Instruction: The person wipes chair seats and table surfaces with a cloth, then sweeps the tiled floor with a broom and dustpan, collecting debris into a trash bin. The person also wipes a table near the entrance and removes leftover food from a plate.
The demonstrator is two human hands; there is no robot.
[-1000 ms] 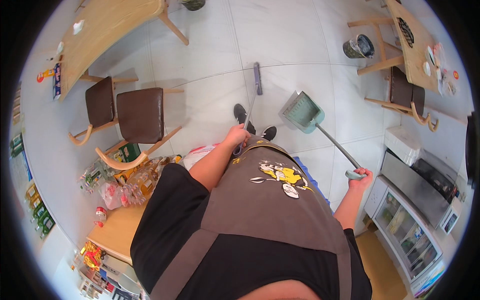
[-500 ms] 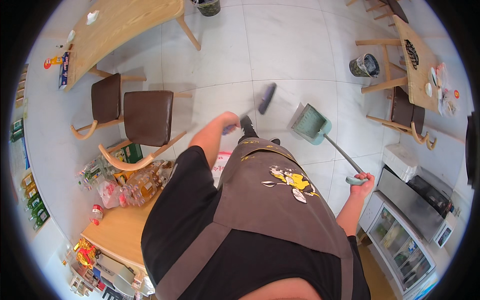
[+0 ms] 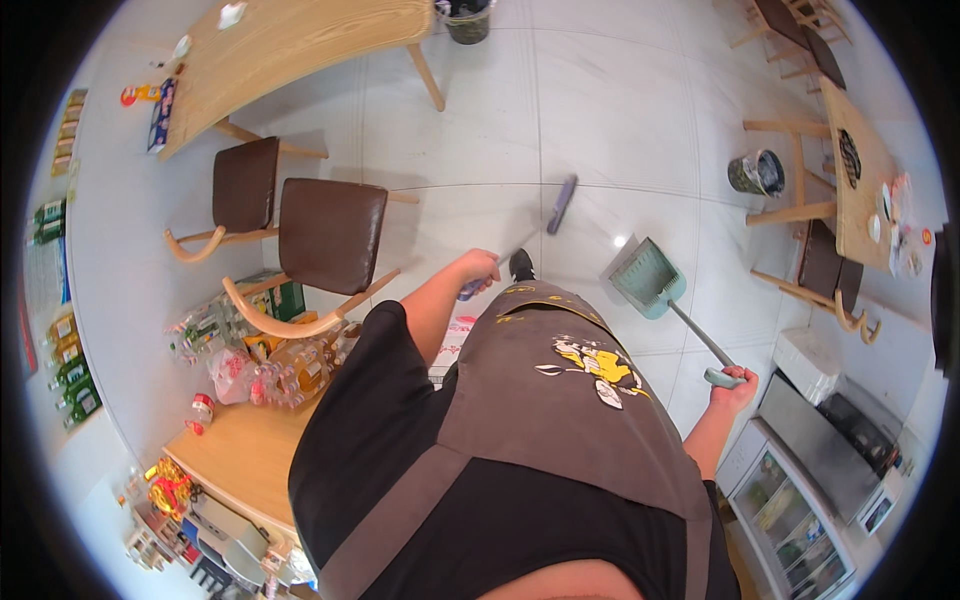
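My left hand is closed round the handle of a broom, its arm reaching forward and left of my apron. The broom's narrow purple-grey head rests on the pale tiles ahead of my shoe. Out to the right, my right hand grips the upper end of a long-handled dustpan. Its grey-green pan lies on the floor with the mouth turned toward the broom side. A gap of bare tile separates the broom head from the pan. I cannot make out any sweepings in it.
Brown-seated chairs and a wooden table stand left. Bottles crowd a wooden counter beside me. On the right are a bin, another table and a glass-fronted cabinet. A second bin stands far ahead.
The whole view has shifted, with furniture and floor now further right. The broom head has swung slightly relative to the floor and pan. Both hands keep their holds.
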